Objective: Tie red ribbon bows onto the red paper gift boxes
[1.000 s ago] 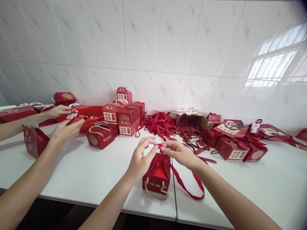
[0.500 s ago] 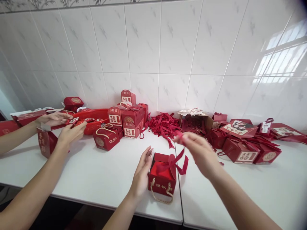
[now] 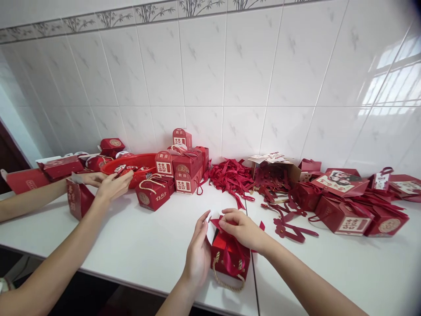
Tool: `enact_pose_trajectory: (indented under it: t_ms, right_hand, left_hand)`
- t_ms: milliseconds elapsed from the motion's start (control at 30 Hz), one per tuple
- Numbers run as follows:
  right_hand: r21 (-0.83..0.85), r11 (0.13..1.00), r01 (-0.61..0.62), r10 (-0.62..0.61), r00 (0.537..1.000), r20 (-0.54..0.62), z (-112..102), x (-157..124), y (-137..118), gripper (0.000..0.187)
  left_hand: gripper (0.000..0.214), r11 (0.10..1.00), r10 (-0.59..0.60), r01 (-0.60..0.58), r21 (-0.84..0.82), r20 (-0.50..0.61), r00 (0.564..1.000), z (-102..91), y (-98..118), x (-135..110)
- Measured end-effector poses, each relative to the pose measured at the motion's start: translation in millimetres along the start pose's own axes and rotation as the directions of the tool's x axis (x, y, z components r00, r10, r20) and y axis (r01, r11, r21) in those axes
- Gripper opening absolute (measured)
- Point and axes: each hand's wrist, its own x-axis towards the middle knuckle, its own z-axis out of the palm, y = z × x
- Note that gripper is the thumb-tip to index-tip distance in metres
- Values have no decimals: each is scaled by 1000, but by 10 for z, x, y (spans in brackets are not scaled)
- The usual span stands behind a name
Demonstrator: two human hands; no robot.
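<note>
A small red gift box (image 3: 228, 256) with a rope handle stands on the white table (image 3: 138, 250) near its front edge. My left hand (image 3: 199, 250) lies against the box's left side, fingers straight and together. My right hand (image 3: 241, 228) rests on the box's top with its fingers closed on the red ribbon (image 3: 233, 256) that hangs down the front.
Another person's two hands (image 3: 112, 182) work at the left beside a red basket (image 3: 131, 164) and a red bag (image 3: 79, 199). Stacked red boxes (image 3: 182, 169), a ribbon pile (image 3: 232, 175), a cardboard box (image 3: 272, 164) and more red boxes (image 3: 345, 210) line the tiled wall.
My right hand came back down from the raised pull onto the box top, and the ribbon now drapes over the front. My left hand stayed at the box's side. The view tilted up.
</note>
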Motion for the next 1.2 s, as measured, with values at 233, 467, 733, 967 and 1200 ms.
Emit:
enact_pose_trajectory:
  t_ms: [233, 467, 733, 967, 1200]
  right_hand:
    - [8, 999, 32, -32, 999, 33, 3, 16, 22, 31]
    - [193, 976, -97, 90, 995, 48, -84, 1, -23, 26]
    - [295, 943, -154, 129, 986, 101, -114, 25, -44, 24]
    - [292, 956, -22, -12, 994, 113, -73, 39, -22, 27]
    - [310, 950, -30, -12, 991, 133, -88, 22, -9, 27]
  left_hand:
    - [41, 997, -32, 32, -64, -5, 999, 56, -14, -76]
    - [30, 996, -30, 34, 87, -43, 999, 76, 73, 6]
    - [20, 723, 122, -157, 673, 100, 988, -84, 183, 169]
    - [18, 553, 256, -347, 757, 242, 936, -95, 112, 205]
    - [22, 594, 171, -356, 722, 319, 932, -88, 175, 165]
